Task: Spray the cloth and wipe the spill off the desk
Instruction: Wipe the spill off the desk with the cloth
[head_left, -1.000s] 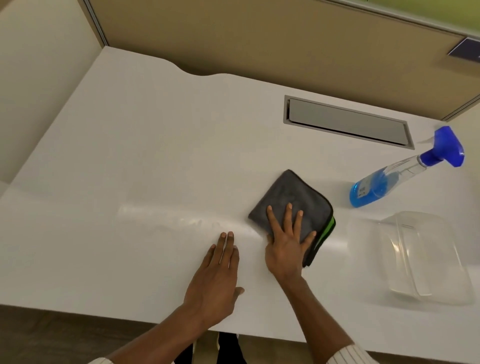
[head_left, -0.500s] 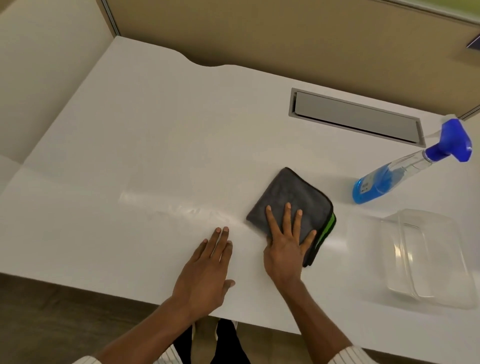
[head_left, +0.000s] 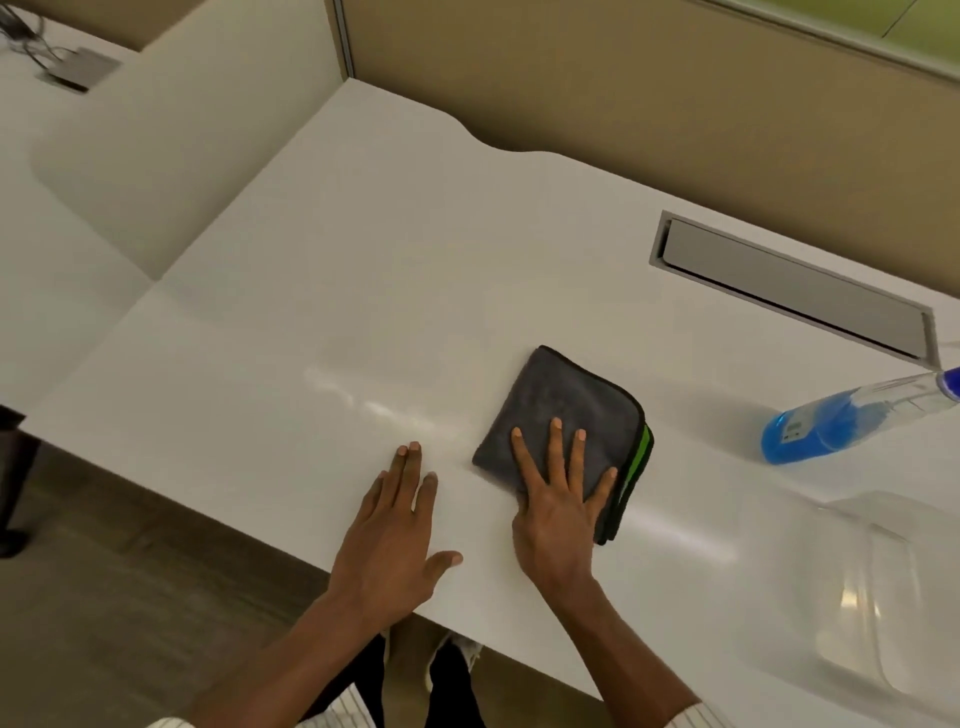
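The cloth is grey and folded into a square; it has a black edge, and a green stripe shows on its right side; it lies flat on the desk, a bit right of the middle and near the front edge.

My right hand lies flat on the cloth; the fingers are straight and spread wide, and they press down without curling round it; the heel of the hand hangs over the near corner of the cloth. My left hand lies flat on the desk just left of the cloth and does not touch it; its fingers are straight, the thumb sticks out, and it holds nothing.

The desk is white and smooth; a shiny streak runs across it to the left of the cloth, and I cannot tell if it is wet. A bottle with blue stuff in it is on the right, apart from the cloth; its top goes out of the picture. A clear tub sits near the front on the right; it looks blurry. A grey flap is set into the desk at the back.

A tan wall stands behind the desk; the floor is brown.
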